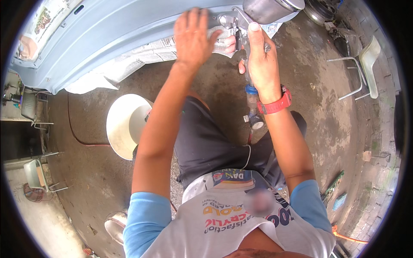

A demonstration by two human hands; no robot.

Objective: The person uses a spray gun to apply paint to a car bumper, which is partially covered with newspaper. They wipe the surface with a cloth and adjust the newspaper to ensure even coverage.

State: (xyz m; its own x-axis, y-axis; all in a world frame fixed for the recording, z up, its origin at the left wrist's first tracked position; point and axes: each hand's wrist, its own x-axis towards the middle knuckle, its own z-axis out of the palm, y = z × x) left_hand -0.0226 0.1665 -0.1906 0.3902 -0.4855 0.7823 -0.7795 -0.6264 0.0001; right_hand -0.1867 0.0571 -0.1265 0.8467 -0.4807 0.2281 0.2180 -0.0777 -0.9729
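Over a long blue-grey panel [116, 30], my left hand [192, 41] is held flat with its fingers spread, slightly blurred, and it grips nothing. My right hand [263, 64], with a red watch at the wrist, is wrapped round the handle of a metal spray gun [241, 32]. Its fingertips show on the gun's left side. A grey metal cup [267, 10] sits at the gun's upper end; how it joins is hard to see. Below the handle hang a blue-collared clear filter and a round gauge [257, 124], with a hose leading down. Newspaper sheets [159, 49] line the panel's near edge.
A white bucket [124, 124] stands on the concrete floor [86, 172], left of my legs. A thin dark-red hose [81, 142] runs behind it. White chairs [371, 64] stand at the right, and another chair [36, 174] at the left. Round metal items [318, 12] lie at the upper right.
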